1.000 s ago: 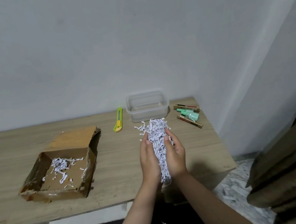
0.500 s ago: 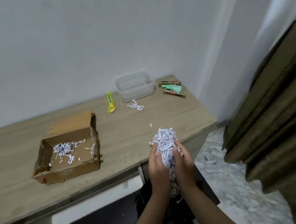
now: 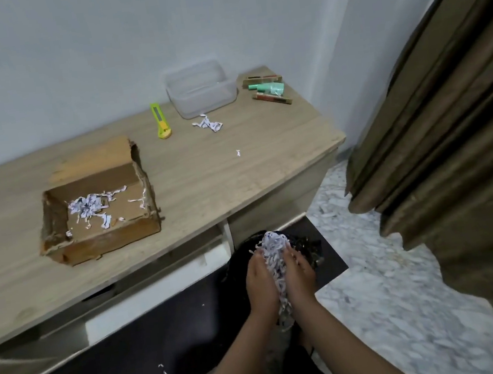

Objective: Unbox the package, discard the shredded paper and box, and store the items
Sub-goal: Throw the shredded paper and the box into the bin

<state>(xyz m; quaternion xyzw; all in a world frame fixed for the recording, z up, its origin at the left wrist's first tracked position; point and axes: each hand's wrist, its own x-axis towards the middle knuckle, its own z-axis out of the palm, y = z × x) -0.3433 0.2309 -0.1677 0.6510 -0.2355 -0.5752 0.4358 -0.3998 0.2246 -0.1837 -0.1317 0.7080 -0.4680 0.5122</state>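
Observation:
My left hand (image 3: 259, 282) and my right hand (image 3: 298, 272) press together around a wad of white shredded paper (image 3: 274, 253), held low beside the desk over a black bin (image 3: 305, 249). On the wooden desk (image 3: 236, 169) sits the opened cardboard box (image 3: 97, 203) with some shreds left inside. A small clump of shreds (image 3: 208, 124) and a single scrap (image 3: 238, 152) lie on the desktop. At the far right corner lie the unpacked items (image 3: 268, 89): a mint green tube and two slim brown sticks.
A clear plastic container (image 3: 199, 89) stands by the wall, with a yellow utility knife (image 3: 160, 121) to its left. A brown curtain (image 3: 436, 117) hangs at the right. The floor (image 3: 389, 303) is marbled tile, with a few shreds (image 3: 162, 370) under the desk.
Both hands carried the wad of shredded paper off the desktop, down past its front edge to over the black bin. The view swung down and right.

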